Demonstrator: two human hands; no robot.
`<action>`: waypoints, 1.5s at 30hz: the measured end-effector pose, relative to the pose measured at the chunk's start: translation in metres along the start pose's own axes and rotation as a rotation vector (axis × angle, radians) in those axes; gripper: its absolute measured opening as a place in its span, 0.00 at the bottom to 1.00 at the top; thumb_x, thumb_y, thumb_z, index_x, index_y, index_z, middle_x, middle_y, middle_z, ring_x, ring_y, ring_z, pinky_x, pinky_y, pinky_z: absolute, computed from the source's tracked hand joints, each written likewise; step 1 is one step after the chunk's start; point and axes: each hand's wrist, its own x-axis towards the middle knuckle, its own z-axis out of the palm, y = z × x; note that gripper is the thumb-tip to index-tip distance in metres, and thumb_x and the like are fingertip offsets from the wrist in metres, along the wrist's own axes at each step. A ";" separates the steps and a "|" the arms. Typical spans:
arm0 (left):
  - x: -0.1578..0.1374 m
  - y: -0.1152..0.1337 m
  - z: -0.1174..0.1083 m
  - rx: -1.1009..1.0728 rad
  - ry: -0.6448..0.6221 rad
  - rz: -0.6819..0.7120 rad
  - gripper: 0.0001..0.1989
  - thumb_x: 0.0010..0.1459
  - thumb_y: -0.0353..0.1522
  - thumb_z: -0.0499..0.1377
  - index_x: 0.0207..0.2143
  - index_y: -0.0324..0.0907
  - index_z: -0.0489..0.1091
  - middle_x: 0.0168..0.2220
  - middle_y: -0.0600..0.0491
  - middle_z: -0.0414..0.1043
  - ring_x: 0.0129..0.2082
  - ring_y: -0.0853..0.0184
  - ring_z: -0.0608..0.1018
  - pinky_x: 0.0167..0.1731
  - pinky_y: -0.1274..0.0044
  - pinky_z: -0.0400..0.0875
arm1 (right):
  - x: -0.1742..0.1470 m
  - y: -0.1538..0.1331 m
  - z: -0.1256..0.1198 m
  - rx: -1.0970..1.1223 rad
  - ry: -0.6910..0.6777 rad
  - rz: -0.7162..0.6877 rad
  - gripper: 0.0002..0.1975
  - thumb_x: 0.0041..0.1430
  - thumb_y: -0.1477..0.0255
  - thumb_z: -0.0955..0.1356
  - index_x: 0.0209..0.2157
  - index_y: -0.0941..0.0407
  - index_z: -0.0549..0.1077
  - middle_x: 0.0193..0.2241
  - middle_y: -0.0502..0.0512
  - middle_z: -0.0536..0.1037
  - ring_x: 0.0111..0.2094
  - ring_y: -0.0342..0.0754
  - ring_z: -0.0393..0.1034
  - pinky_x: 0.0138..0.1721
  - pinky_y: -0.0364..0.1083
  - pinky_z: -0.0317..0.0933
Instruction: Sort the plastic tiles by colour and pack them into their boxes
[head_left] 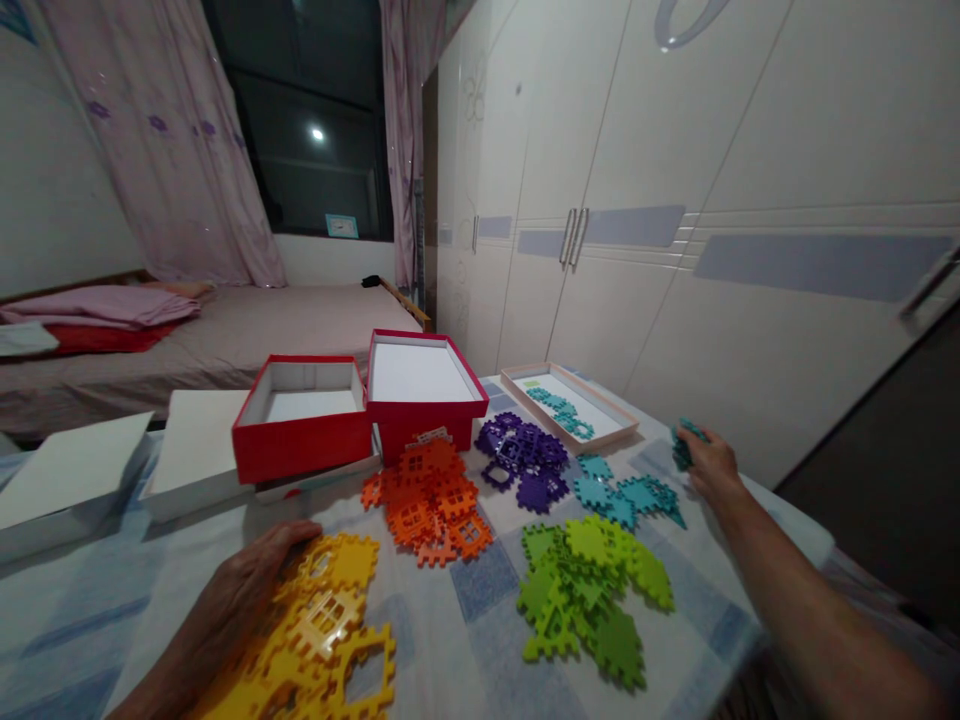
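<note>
My right hand [709, 462], at the right side of the table, is closed on a few teal interlocking plastic pieces [681, 450]. Below and left of it lies a loose pile of teal pieces [622, 497]. My left hand [259, 570] rests along the left edge of a heap of yellow interlocking pieces [322, 620], fingers stretched out and partly hidden. Orange pieces [431, 500] are heaped in the middle, with purple pieces [525, 455] to their right. Nearer to me sits a green pile [592, 590]. More teal pieces [559, 410] lie inside a shallow pale tray [619, 438].
Two red boxes with white insides, one at left [300, 445] and a taller one [427, 412] beside it, stand behind the orange heap. White boxes [199, 450] lie further left. A checked cloth [480, 580] covers the table. Behind are a bed [315, 320] and a wardrobe [600, 330].
</note>
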 end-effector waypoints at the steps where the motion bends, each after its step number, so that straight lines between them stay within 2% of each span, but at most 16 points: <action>1: 0.000 -0.001 0.000 0.004 -0.005 0.003 0.20 0.56 0.39 0.45 0.40 0.43 0.74 0.43 0.48 0.77 0.44 0.59 0.78 0.48 0.70 0.70 | 0.004 -0.012 0.008 0.030 -0.023 -0.002 0.20 0.52 0.68 0.61 0.47 0.60 0.66 0.21 0.50 0.71 0.21 0.44 0.67 0.22 0.44 0.65; 5: 0.000 -0.007 0.001 0.032 -0.038 0.012 0.21 0.57 0.39 0.44 0.42 0.44 0.73 0.45 0.48 0.76 0.46 0.59 0.77 0.50 0.70 0.69 | 0.017 -0.065 0.051 0.055 -0.143 -0.026 0.15 0.51 0.68 0.65 0.41 0.58 0.70 0.25 0.52 0.74 0.26 0.45 0.71 0.27 0.44 0.68; 7: 0.001 -0.009 0.002 0.046 -0.038 0.017 0.22 0.57 0.40 0.43 0.42 0.43 0.73 0.46 0.47 0.76 0.47 0.59 0.76 0.50 0.69 0.68 | 0.018 -0.082 0.066 0.016 -0.180 -0.049 0.19 0.48 0.66 0.68 0.42 0.60 0.70 0.31 0.57 0.76 0.33 0.48 0.72 0.32 0.46 0.68; 9: 0.001 -0.009 0.004 0.050 -0.041 0.012 0.23 0.57 0.40 0.43 0.42 0.42 0.72 0.46 0.46 0.75 0.47 0.59 0.76 0.50 0.69 0.68 | 0.013 -0.090 0.070 -0.056 -0.184 -0.080 0.25 0.44 0.66 0.71 0.45 0.62 0.70 0.39 0.63 0.75 0.42 0.53 0.70 0.40 0.50 0.66; 11: 0.001 -0.009 0.005 0.044 -0.047 -0.002 0.23 0.58 0.41 0.42 0.43 0.41 0.72 0.46 0.47 0.75 0.47 0.59 0.76 0.50 0.70 0.68 | 0.001 -0.086 0.064 -0.141 -0.194 -0.125 0.27 0.42 0.66 0.71 0.46 0.63 0.70 0.45 0.67 0.73 0.48 0.57 0.66 0.48 0.53 0.61; 13: 0.002 -0.009 0.005 0.040 -0.038 -0.021 0.24 0.59 0.41 0.41 0.42 0.42 0.72 0.46 0.47 0.75 0.47 0.60 0.76 0.50 0.70 0.68 | -0.017 -0.074 0.052 -0.207 -0.256 -0.173 0.23 0.43 0.66 0.71 0.42 0.61 0.73 0.43 0.64 0.74 0.48 0.58 0.66 0.50 0.53 0.58; 16: 0.001 -0.010 0.006 0.033 -0.035 -0.029 0.25 0.60 0.43 0.40 0.42 0.43 0.73 0.46 0.49 0.75 0.47 0.61 0.76 0.50 0.72 0.67 | -0.047 -0.049 0.034 -0.314 -0.475 -0.264 0.20 0.41 0.60 0.72 0.36 0.57 0.76 0.38 0.59 0.77 0.44 0.57 0.69 0.48 0.52 0.60; 19: 0.001 -0.012 0.007 0.030 -0.035 -0.031 0.26 0.61 0.44 0.39 0.43 0.44 0.73 0.47 0.50 0.75 0.48 0.62 0.75 0.51 0.74 0.66 | -0.068 -0.032 0.028 -0.518 -0.708 -0.409 0.29 0.40 0.55 0.72 0.44 0.55 0.74 0.46 0.59 0.75 0.49 0.60 0.66 0.48 0.53 0.59; 21: 0.001 -0.012 0.007 0.035 -0.034 -0.032 0.26 0.61 0.45 0.40 0.43 0.44 0.73 0.47 0.50 0.75 0.48 0.62 0.75 0.51 0.73 0.66 | -0.074 -0.026 0.031 -0.621 -0.777 -0.463 0.33 0.42 0.54 0.71 0.50 0.54 0.70 0.50 0.60 0.72 0.52 0.62 0.63 0.49 0.55 0.57; 25: 0.001 -0.010 0.008 0.037 -0.025 -0.057 0.27 0.60 0.46 0.40 0.42 0.44 0.73 0.47 0.49 0.74 0.49 0.61 0.74 0.52 0.71 0.66 | -0.073 -0.025 0.039 -0.661 -0.752 -0.469 0.35 0.44 0.54 0.70 0.53 0.55 0.67 0.51 0.62 0.70 0.52 0.62 0.62 0.48 0.55 0.56; 30: 0.000 -0.019 0.010 0.025 -0.032 -0.040 0.25 0.61 0.45 0.41 0.44 0.44 0.72 0.48 0.50 0.73 0.50 0.61 0.74 0.53 0.71 0.64 | -0.068 -0.026 0.039 -0.619 -0.743 -0.409 0.27 0.43 0.59 0.72 0.45 0.56 0.73 0.39 0.57 0.75 0.42 0.57 0.67 0.40 0.49 0.60; 35: 0.000 -0.019 0.010 0.024 -0.049 -0.022 0.27 0.61 0.46 0.39 0.44 0.43 0.72 0.49 0.49 0.73 0.50 0.60 0.73 0.53 0.70 0.64 | -0.065 -0.023 0.039 -0.434 -0.761 -0.334 0.20 0.38 0.63 0.74 0.35 0.57 0.74 0.32 0.54 0.75 0.37 0.53 0.67 0.35 0.46 0.60; 39: 0.001 -0.014 0.009 0.028 -0.024 -0.056 0.28 0.60 0.48 0.39 0.42 0.44 0.73 0.47 0.50 0.74 0.50 0.59 0.74 0.53 0.69 0.65 | -0.064 -0.017 0.043 -0.218 -0.789 -0.290 0.20 0.34 0.66 0.74 0.32 0.58 0.71 0.28 0.52 0.74 0.33 0.50 0.67 0.32 0.45 0.60; 42: 0.002 -0.017 0.010 0.028 -0.020 -0.039 0.28 0.60 0.47 0.40 0.42 0.44 0.73 0.47 0.51 0.75 0.49 0.60 0.74 0.52 0.70 0.66 | -0.063 -0.011 0.039 -0.108 -0.721 -0.277 0.19 0.36 0.67 0.72 0.34 0.57 0.70 0.29 0.51 0.75 0.33 0.49 0.68 0.33 0.45 0.61; 45: 0.001 -0.021 0.010 0.021 -0.042 0.013 0.27 0.60 0.47 0.40 0.43 0.44 0.73 0.48 0.50 0.74 0.49 0.60 0.74 0.52 0.72 0.65 | -0.061 -0.011 0.024 -0.072 -0.599 -0.260 0.14 0.41 0.67 0.70 0.32 0.57 0.71 0.29 0.52 0.75 0.32 0.48 0.68 0.33 0.45 0.62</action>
